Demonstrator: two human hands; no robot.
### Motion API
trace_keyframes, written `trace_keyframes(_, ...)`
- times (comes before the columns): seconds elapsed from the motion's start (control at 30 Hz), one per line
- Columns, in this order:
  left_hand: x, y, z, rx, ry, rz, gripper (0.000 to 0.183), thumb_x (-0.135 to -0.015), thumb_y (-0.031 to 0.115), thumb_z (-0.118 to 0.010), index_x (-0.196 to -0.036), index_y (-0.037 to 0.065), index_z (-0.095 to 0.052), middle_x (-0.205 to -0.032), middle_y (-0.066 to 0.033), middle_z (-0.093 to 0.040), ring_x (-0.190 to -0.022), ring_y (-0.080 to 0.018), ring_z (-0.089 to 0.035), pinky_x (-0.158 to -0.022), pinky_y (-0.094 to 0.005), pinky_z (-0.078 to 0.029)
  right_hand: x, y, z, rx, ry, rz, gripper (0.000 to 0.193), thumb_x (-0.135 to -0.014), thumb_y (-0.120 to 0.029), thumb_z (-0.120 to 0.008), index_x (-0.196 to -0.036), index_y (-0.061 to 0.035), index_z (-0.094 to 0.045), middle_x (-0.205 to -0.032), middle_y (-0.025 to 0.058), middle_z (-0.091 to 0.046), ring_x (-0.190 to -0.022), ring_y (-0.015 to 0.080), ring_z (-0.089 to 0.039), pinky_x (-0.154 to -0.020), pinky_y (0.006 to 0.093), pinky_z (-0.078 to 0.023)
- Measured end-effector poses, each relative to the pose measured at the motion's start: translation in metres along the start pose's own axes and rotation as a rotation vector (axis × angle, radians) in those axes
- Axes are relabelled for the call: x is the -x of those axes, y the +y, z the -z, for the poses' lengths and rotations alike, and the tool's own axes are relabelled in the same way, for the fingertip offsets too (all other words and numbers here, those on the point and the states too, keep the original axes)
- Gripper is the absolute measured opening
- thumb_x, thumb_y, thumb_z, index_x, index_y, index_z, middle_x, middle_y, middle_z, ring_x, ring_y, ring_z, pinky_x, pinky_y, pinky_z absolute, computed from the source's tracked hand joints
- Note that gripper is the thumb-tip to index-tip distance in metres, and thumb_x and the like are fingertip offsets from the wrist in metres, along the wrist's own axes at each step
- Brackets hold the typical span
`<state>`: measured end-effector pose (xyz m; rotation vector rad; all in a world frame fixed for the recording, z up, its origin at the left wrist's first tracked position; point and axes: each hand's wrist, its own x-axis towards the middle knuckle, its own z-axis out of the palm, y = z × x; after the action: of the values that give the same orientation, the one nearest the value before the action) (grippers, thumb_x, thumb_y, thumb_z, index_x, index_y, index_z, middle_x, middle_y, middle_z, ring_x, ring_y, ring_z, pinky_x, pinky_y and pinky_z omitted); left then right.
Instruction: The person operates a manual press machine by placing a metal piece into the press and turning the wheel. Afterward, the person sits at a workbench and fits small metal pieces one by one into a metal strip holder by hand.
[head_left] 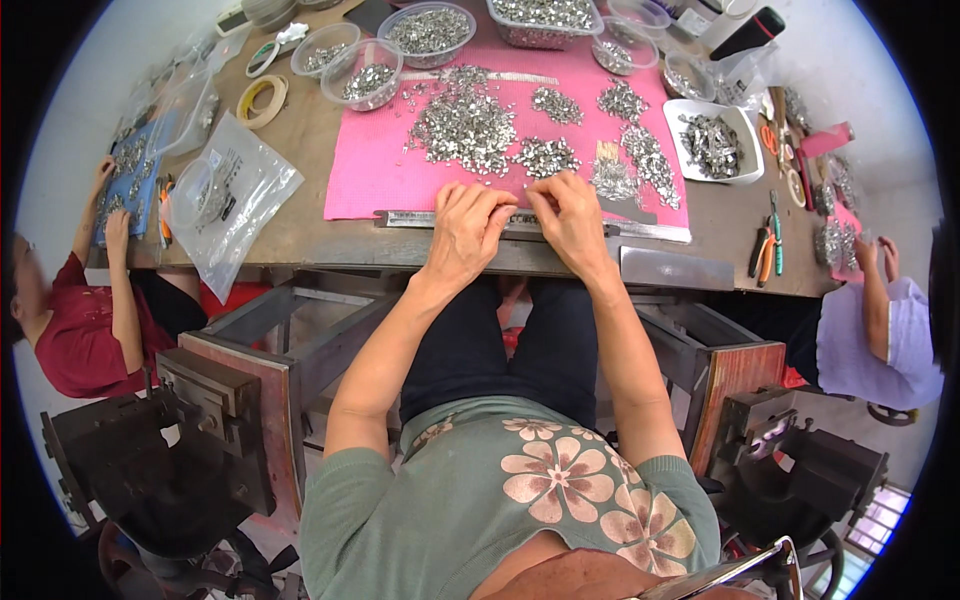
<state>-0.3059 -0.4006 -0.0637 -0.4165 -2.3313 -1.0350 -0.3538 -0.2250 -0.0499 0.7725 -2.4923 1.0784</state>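
Both hands meet over the front edge of a pink ribbed mat. My left hand is closed, its thumb and forefinger pinched together. Just beside it my right hand is closed in a similar pinch. Whatever lies between the fingertips is too small to make out. Beneath the hands runs a long narrow metal strip, partly hidden by them. Beyond them spreads a large heap of small shiny metal pieces, with a smaller heap nearer my right hand. A bundle of thin metal pins lies to the right.
Clear tubs of metal pieces line the back; a white tray stands right. Pliers and a flat metal plate lie near the front edge. Left are a plastic bag and tape roll. People work at both sides.
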Motion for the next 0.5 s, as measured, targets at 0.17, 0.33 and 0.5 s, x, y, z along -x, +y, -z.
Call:
trace_keyframes(0.17,0.0,-0.001,-0.003,0.001,0.014,0.015,0.009,-0.091,0.01,-0.066,-0.097,0.005,-0.07,-0.083,-0.0055,-0.063,-0.078,-0.0243,-0.057,-0.086,-0.0386,-0.04,-0.014,0.01,-0.011,0.165,-0.014,0.056,0.007,-0.083,-0.01,-0.075,-0.087,-0.0068,-0.071,-0.08,0.0054,-0.061,-0.078,0.0245,-0.059,-0.075,0.0377,-0.042)
trace_keyframes(0.33,0.002,-0.001,-0.002,0.003,0.007,0.01,0.011,-0.09,0.012,-0.068,-0.099,0.006,-0.07,-0.085,-0.0052,-0.064,-0.079,-0.0243,-0.057,-0.088,-0.0394,-0.039,-0.006,0.009,0.0,0.09,-0.002,0.037,0.009,-0.082,-0.012,-0.075,-0.086,-0.0069,-0.069,-0.084,0.0063,-0.062,-0.084,0.0261,-0.059,-0.078,0.0388,-0.04)
trace_keyframes(0.5,0.001,0.006,-0.003,-0.082,0.001,-0.001,0.02,-0.085,0.021,-0.075,-0.099,0.007,-0.07,-0.087,-0.0039,-0.062,-0.085,-0.0247,-0.056,-0.091,-0.041,-0.037,0.016,-0.002,0.01,-0.034,-0.006,-0.029,0.007,-0.082,-0.009,-0.074,-0.087,-0.0063,-0.069,-0.085,0.0057,-0.063,-0.083,0.0248,-0.06,-0.078,0.0373,-0.04)
